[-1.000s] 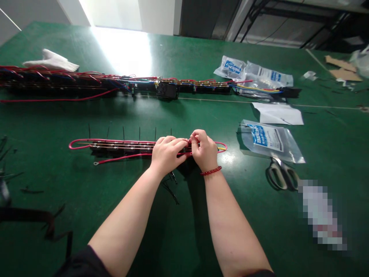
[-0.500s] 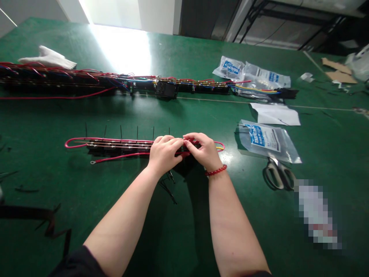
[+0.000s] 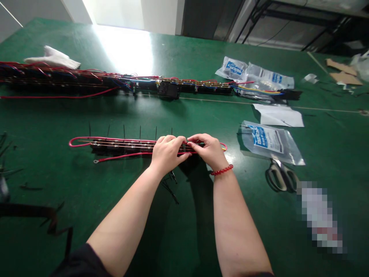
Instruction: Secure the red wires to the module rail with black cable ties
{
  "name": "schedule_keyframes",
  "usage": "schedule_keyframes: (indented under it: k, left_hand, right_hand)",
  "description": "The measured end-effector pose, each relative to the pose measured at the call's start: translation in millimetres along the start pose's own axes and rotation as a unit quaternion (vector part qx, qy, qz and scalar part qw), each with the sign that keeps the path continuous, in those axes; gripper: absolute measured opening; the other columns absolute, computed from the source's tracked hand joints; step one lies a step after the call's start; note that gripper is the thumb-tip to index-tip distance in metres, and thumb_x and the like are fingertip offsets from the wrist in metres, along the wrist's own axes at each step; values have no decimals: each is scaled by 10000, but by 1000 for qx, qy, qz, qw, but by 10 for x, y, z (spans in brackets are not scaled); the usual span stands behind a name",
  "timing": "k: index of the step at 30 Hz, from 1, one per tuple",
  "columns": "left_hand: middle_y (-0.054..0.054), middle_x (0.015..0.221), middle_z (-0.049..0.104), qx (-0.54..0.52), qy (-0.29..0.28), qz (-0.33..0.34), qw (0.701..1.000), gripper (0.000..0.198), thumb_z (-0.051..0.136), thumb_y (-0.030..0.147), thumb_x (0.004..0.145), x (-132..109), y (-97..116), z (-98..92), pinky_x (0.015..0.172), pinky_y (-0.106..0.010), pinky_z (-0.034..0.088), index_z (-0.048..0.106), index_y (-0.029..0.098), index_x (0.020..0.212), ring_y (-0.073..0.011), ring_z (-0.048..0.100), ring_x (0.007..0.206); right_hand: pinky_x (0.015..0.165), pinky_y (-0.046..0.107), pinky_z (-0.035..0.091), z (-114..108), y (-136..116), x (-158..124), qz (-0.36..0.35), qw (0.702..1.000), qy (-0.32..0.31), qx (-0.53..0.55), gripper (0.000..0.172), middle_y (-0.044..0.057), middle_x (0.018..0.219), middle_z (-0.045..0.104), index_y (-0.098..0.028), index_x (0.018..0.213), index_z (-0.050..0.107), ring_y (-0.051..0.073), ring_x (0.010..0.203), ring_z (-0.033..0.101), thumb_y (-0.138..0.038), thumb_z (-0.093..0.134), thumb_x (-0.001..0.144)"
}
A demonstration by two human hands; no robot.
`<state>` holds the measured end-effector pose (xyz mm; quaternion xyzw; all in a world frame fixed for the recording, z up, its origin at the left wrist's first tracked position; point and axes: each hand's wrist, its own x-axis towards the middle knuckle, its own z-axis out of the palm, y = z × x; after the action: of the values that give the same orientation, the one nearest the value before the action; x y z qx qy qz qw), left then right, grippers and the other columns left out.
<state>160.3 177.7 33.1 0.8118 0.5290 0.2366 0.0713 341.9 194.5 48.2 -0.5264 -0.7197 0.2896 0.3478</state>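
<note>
A long black strip (image 3: 98, 147) with metal contacts and thin copper-coloured rods lies across the green table. A red cable (image 3: 80, 141) loops along it, and a loose length ends in a ring lug (image 3: 96, 161). Several black cable ties (image 3: 140, 132) stand up from the strip's far edge. My left hand (image 3: 168, 152) is wrapped over the strip's right part, thumb at the near side. Close beside it, my right hand (image 3: 209, 150) has thumb and forefinger pinched together over the strip; what lies between them is hidden. More loose black cable ties (image 3: 170, 186) lie below my left hand.
A longer wired assembly (image 3: 86, 82) lies farther back, a white cloth (image 3: 52, 58) behind it. Right of my hands are a labelled plastic bag (image 3: 272, 142), white paper (image 3: 278, 115) and scissors (image 3: 281, 176). A black strap (image 3: 25, 211) lies at lower left.
The whole view has shifted slightly, so things appear a little farther right. My right fingers have changed position slightly at the strip; my left hand keeps its grip.
</note>
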Motion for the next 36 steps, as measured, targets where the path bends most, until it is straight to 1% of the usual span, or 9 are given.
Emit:
schedule_keyframes:
  k: [4, 7, 13, 15, 19, 23, 26, 30, 36]
  left_hand:
    - [-49, 1000, 696, 1, 1, 9, 1000, 322, 690, 462, 811, 5, -4, -2, 886, -379, 438, 622, 253, 1047, -246, 618, 996]
    - [-55, 994, 701, 8, 3, 10, 1000, 323, 688, 455, 813, 4, -1, -3, 879, -378, 439, 624, 250, 1053, -251, 614, 998]
    - [-51, 1032, 714, 6, 4, 17, 1000, 341, 670, 468, 831, 0, -1, -5, 889, -388, 435, 622, 251, 1089, -257, 609, 1017]
    - [-45, 1036, 718, 4, 4, 20, 1000, 353, 669, 467, 830, -1, -3, -6, 891, -395, 434, 622, 254, 1108, -260, 610, 1019]
    - [-41, 1061, 720, 1, 0, 15, 1000, 373, 680, 447, 821, 1, -1, -8, 890, -399, 435, 624, 267, 1143, -262, 609, 1034]
    - [-38, 1051, 718, 1, 2, 13, 1000, 403, 691, 435, 816, 3, 1, -11, 887, -391, 438, 617, 279, 1180, -256, 613, 1030]
    - [-29, 1032, 717, -6, 1, 11, 1000, 369, 695, 435, 816, 2, -3, -10, 888, -387, 438, 627, 283, 1146, -250, 617, 1024]
    - [-27, 1022, 713, -4, 2, 8, 1000, 378, 710, 433, 806, 2, -10, -7, 891, -381, 437, 625, 289, 1144, -243, 621, 1014]
    - [-21, 1008, 719, 2, -4, 12, 1000, 305, 711, 432, 810, 4, -15, 0, 894, -385, 433, 638, 285, 1066, -241, 615, 1023]
  right_hand:
    - [806, 339, 505, 36, -15, 10, -1, 1000, 13, -25, 122, 23, 884, 751, -246, 857, 745, 200, 878, 675, -207, 630, 856]
    - [791, 344, 495, 82, -29, 24, 4, 998, 17, -65, 144, 23, 867, 749, -250, 834, 741, 208, 870, 662, -216, 605, 871]
    - [740, 329, 468, 129, -39, 52, 15, 992, 31, -121, 105, 14, 809, 724, -240, 793, 698, 204, 823, 640, -252, 617, 858]
    - [736, 330, 469, 133, -31, 55, 15, 993, 33, -117, 99, 16, 818, 723, -238, 810, 693, 205, 825, 644, -256, 609, 860]
    - [735, 328, 490, 137, -11, 55, 8, 997, 36, -68, 101, 20, 900, 735, -245, 909, 688, 204, 851, 657, -252, 599, 861]
    - [721, 315, 494, 140, -3, 54, 4, 998, 43, -45, 90, 15, 857, 711, -242, 832, 668, 192, 823, 651, -240, 584, 863]
    - [718, 308, 489, 148, -6, 50, 2, 998, 50, -47, 103, 13, 856, 703, -243, 819, 660, 190, 832, 648, -207, 572, 858]
    - [727, 307, 482, 166, -9, 44, 1, 997, 54, -58, 125, 11, 867, 699, -245, 817, 653, 190, 843, 642, -168, 558, 847]
    - [731, 301, 469, 177, -32, 31, -9, 993, 77, -87, 133, 21, 879, 672, -250, 844, 648, 181, 817, 623, -200, 533, 888]
